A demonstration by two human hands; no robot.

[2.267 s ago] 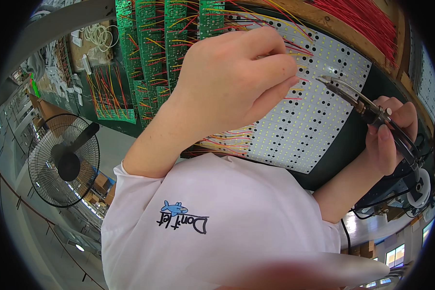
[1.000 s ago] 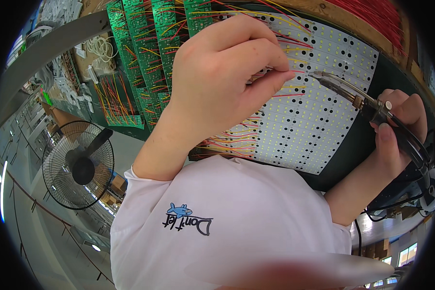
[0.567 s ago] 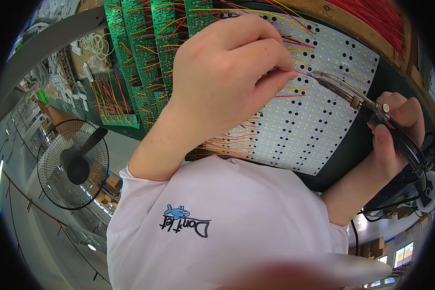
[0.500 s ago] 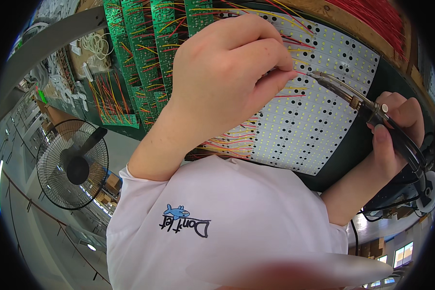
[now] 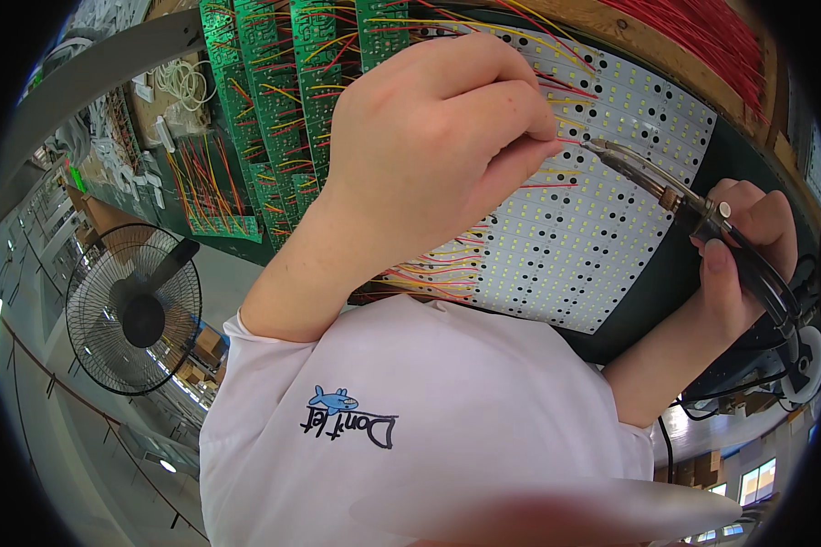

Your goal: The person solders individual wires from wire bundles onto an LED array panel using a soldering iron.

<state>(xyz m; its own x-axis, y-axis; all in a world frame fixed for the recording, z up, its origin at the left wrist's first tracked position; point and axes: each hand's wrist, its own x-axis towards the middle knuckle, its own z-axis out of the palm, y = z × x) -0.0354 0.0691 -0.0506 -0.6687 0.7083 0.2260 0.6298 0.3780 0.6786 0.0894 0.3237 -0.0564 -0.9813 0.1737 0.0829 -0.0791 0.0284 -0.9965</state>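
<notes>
My left hand point(image 5: 433, 150) is closed in a pinch above the white LED panel point(image 5: 556, 242), its thumb and forefinger on the end of a thin red wire point(image 5: 568, 140). In my right hand point(image 5: 748, 228) is a soldering gun point(image 5: 643, 173) with a thin metal feed tube along its top. The gun's tip is right at the free end of the wire, over the panel; whether they touch I cannot tell. Red and yellow wires point(image 5: 438, 273) stick out across the panel's left side, and my left hand hides part of them.
Green circuit boards point(image 5: 265, 109) with wires stand in rows to the left. A bundle of red wires point(image 5: 711, 36) lies in a wooden tray at the far right. A black fan point(image 5: 137, 310) stands at the left. A black cable point(image 5: 670, 447) hangs at the lower right.
The soldering gun's tip and both hands have shifted only slightly; the pinch on the red wire is kept. The view itself has moved a little.
</notes>
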